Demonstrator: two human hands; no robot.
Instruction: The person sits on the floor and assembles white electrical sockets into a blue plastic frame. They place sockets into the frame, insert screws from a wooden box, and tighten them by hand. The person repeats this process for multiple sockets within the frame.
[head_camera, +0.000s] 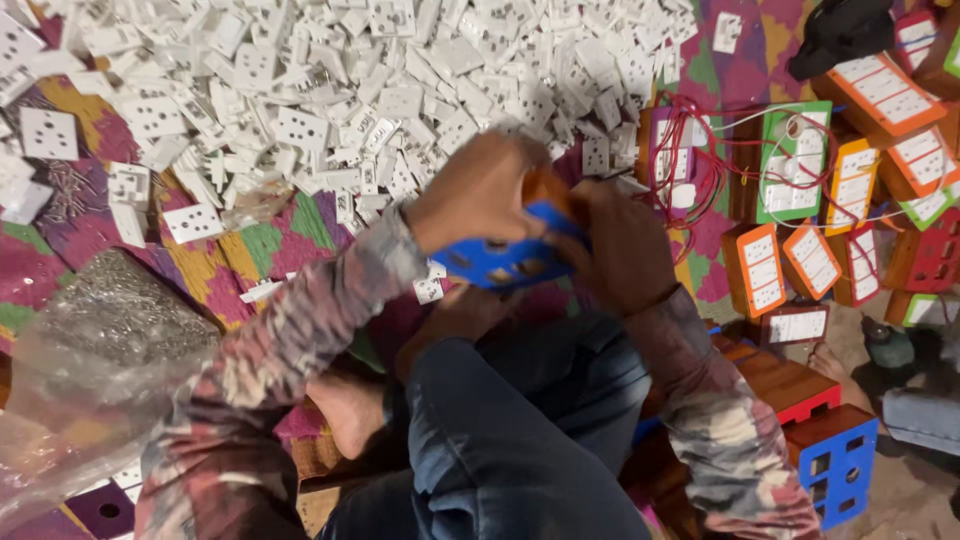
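Right now I count one blue plastic box (500, 262) with cut-out holes, gripped between both my hands above my bent knee. My left hand (478, 190) wraps over its top and near edge, fingers curled tight against it; my right hand (622, 250) clamps the far end, fingers folded round so I cannot see their tips. An orange piece (549, 187) shows between the hands, touching the blue box. Beyond them lies one big heap of white socket plates (330, 90), far too many to count, on a patterned cloth (270, 245). To the right I make out roughly ten boxes fitted with white plates (800, 200), orange, green and red, strung with red wires (700, 150). One more blue box (838, 460) sits by my right elbow, and one clear plastic bag (90, 350) lies left.
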